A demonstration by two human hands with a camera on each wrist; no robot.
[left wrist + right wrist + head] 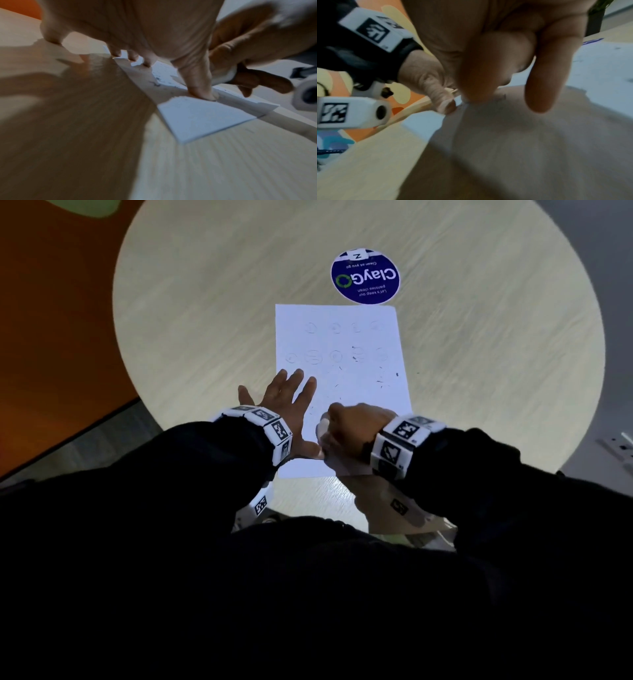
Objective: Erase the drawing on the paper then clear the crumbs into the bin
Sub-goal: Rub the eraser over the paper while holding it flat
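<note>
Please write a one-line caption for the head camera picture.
Left hand spread flat on the paper while the right hand rubs an eraser across it.

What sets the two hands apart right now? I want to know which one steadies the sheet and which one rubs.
The left hand lies flat with fingers spread, pressing the paper's left edge; the right hand is curled. The left hand holds nothing; the right hand grips a white eraser. The left hand sits partly on the table; the right hand is over the sheet. Both work near the paper's near end and wear marker wristbands.
</note>
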